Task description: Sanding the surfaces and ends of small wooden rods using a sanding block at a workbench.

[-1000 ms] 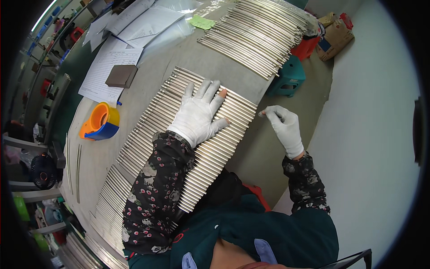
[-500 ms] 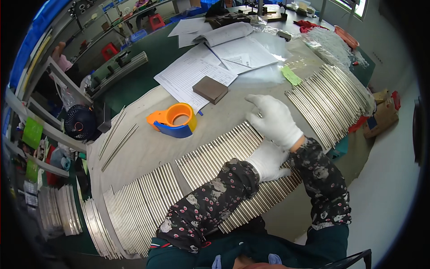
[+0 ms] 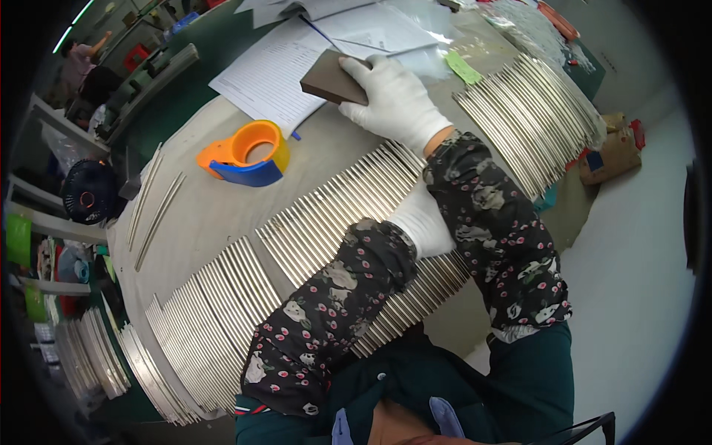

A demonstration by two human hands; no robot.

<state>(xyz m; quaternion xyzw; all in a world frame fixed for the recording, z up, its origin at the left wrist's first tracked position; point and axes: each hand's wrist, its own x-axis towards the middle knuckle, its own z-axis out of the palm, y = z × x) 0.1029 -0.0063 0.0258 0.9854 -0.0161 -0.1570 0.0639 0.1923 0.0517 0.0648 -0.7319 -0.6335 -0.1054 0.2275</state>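
Observation:
My right hand (image 3: 397,104), in a white glove, grips a brown rectangular block (image 3: 331,78) by its right end, thumb and fingers on opposite sides. The block is at the edge of the printed sheets (image 3: 271,96). My left hand (image 3: 424,222), gloved too, rests on the middle row of thin metal rods (image 3: 319,230). Its fingers are hidden behind my right forearm. Patterned dark sleeves cover both forearms. More rods (image 3: 215,319) lie side by side at the left, and another batch (image 3: 523,122) lies at the right.
An orange and blue tape dispenser (image 3: 252,156) stands left of the middle rods. A few loose rods (image 3: 156,215) lie farther left, near a dark fan (image 3: 89,191). A green note (image 3: 463,68) lies by the right batch. Another person (image 3: 85,70) is in the far left background.
My right hand has moved up and left from above the rods and taken hold of the brown block. My left hand stays on the rods. The view has shifted.

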